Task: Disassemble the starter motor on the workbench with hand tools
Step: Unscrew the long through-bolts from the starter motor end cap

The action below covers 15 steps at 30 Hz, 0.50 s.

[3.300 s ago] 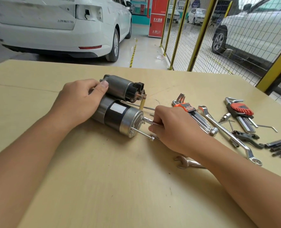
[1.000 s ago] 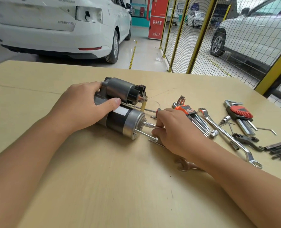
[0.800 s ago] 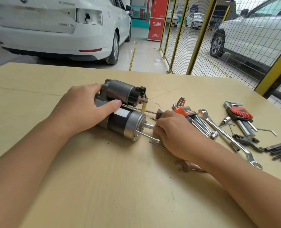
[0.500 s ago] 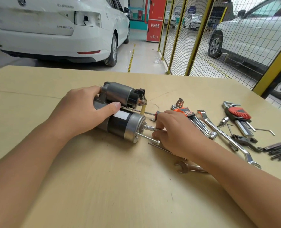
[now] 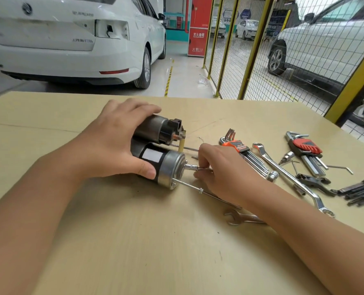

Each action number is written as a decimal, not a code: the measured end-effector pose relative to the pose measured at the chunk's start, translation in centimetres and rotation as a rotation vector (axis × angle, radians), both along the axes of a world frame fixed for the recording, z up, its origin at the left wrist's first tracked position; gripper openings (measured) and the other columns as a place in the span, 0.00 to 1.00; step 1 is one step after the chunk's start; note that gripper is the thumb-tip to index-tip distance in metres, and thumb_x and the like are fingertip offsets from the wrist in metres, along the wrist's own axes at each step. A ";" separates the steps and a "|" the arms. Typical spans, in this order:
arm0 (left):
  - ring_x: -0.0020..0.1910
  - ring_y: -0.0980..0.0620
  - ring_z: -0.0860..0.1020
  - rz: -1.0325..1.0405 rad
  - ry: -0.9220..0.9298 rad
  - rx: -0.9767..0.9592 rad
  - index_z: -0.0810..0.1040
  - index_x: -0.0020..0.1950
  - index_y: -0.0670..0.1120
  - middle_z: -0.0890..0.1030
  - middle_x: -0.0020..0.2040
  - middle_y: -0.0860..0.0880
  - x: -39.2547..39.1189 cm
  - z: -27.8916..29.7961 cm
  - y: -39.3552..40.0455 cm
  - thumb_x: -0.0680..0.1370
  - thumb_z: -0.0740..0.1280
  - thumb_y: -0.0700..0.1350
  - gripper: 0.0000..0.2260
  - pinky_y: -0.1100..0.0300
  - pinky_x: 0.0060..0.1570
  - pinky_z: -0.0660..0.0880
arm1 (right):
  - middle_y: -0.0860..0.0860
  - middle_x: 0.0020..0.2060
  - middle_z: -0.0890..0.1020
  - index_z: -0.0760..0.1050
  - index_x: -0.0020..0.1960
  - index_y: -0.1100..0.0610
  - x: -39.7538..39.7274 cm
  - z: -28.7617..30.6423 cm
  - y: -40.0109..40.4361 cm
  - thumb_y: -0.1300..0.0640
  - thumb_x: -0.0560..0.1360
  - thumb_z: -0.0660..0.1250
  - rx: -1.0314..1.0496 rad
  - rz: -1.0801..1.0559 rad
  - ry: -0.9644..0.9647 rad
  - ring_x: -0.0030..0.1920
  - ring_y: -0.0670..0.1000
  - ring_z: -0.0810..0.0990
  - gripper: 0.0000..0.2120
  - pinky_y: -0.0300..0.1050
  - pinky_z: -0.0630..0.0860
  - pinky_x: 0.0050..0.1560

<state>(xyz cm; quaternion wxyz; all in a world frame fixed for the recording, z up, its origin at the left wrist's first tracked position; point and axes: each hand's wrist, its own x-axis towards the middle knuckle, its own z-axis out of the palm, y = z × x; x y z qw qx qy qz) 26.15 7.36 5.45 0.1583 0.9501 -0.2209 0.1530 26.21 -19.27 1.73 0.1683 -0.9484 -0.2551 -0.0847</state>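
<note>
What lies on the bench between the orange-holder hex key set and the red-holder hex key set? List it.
Head view: a long double-ended ring spanner runs diagonally between the orange set and red set, with a small bit beside it.

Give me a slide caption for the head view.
Left hand steadies the starter motor on the workbench while the right hand pinches a tool at its end cap.

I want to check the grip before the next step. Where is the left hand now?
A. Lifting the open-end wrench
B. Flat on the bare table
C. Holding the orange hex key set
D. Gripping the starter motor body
D: the left hand wraps the black and silver cylindrical starter motor, thumb on its near side.
</note>
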 end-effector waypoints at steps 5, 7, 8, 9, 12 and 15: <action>0.59 0.47 0.67 -0.006 -0.133 0.021 0.77 0.66 0.59 0.70 0.59 0.56 -1.1 0.4 0.4 0.45 0.74 0.76 0.51 0.40 0.58 0.73 | 0.49 0.48 0.72 0.76 0.49 0.55 -0.3 0.2 -0.2 0.53 0.82 0.60 -0.129 0.088 0.039 0.50 0.54 0.75 0.09 0.57 0.75 0.51; 0.55 0.48 0.70 -0.031 -0.157 0.023 0.77 0.60 0.59 0.73 0.55 0.58 -1.4 0.4 0.4 0.46 0.74 0.75 0.46 0.41 0.53 0.73 | 0.50 0.49 0.73 0.76 0.49 0.55 -0.4 0.4 -0.1 0.52 0.83 0.58 -0.136 0.100 0.044 0.49 0.55 0.76 0.11 0.57 0.76 0.50; 0.53 0.49 0.71 -0.033 -0.165 0.022 0.76 0.59 0.59 0.74 0.54 0.59 -1.5 0.3 0.4 0.46 0.74 0.75 0.44 0.43 0.51 0.74 | 0.50 0.49 0.74 0.76 0.49 0.55 -0.4 0.4 -0.1 0.51 0.83 0.58 -0.143 0.105 0.026 0.49 0.56 0.77 0.11 0.56 0.76 0.50; 0.51 0.49 0.72 -0.027 -0.176 0.016 0.76 0.58 0.58 0.75 0.52 0.60 -1.5 0.2 0.2 0.46 0.74 0.74 0.43 0.44 0.49 0.74 | 0.50 0.49 0.75 0.77 0.49 0.55 -0.3 0.5 0.0 0.50 0.83 0.59 -0.157 0.102 -0.008 0.49 0.56 0.78 0.12 0.55 0.76 0.49; 0.45 0.49 0.72 -0.041 -0.263 -0.032 0.78 0.55 0.53 0.77 0.47 0.58 -1.3 -0.1 -0.4 0.49 0.76 0.71 0.39 0.48 0.43 0.73 | 0.51 0.46 0.79 0.80 0.47 0.57 0.3 0.8 -0.1 0.49 0.80 0.64 -0.121 0.045 -0.109 0.47 0.58 0.80 0.13 0.53 0.77 0.46; 0.41 0.43 0.72 -0.125 -0.400 -0.035 0.81 0.50 0.42 0.79 0.43 0.49 -1.0 -0.9 -0.9 0.54 0.81 0.66 0.36 0.45 0.39 0.73 | 0.53 0.42 0.81 0.83 0.44 0.61 0.7 1.0 -0.6 0.54 0.77 0.70 -0.016 0.005 -0.148 0.43 0.60 0.80 0.10 0.52 0.76 0.42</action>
